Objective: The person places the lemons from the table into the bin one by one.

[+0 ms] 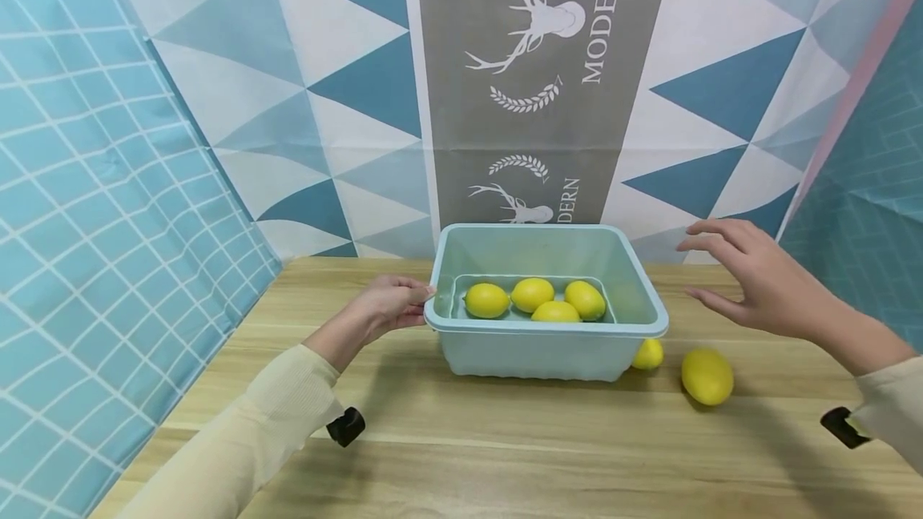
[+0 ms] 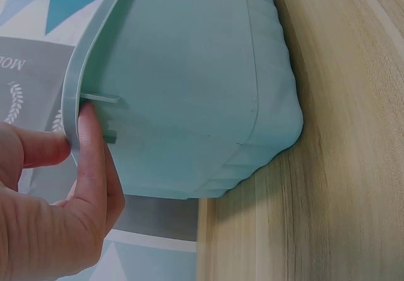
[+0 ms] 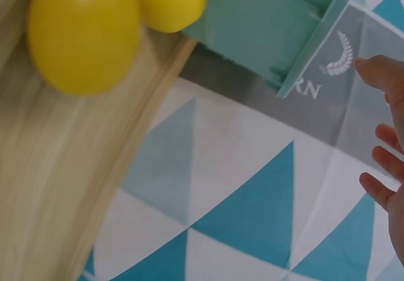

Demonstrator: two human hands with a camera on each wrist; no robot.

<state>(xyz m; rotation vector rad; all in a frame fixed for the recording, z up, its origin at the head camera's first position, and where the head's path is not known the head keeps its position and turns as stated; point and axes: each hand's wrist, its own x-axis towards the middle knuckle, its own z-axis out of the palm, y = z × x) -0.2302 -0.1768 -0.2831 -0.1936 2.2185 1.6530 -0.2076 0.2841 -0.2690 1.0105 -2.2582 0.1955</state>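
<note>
A pale green plastic bin (image 1: 534, 355) stands on the wooden table with several lemons (image 1: 486, 300) on its floor. My left hand (image 1: 389, 304) pinches the bin's left rim, thumb on the outer edge and fingers tucked under the lip (image 2: 71, 113), as the left wrist view shows. Raised in the air to the right of the bin, my right hand (image 1: 764, 279) has its fingers spread and holds nothing. Below it one lemon (image 1: 707, 376) lies on the table. Another lemon (image 1: 647, 354) sits against the bin's right side, partly hidden by it.
The wooden table (image 1: 461, 447) ends at a patterned cloth backdrop (image 1: 360, 86) just behind the bin. Blue tiled sheeting (image 1: 94, 183) borders the left, and a teal sheet (image 1: 865, 215) hangs on the right.
</note>
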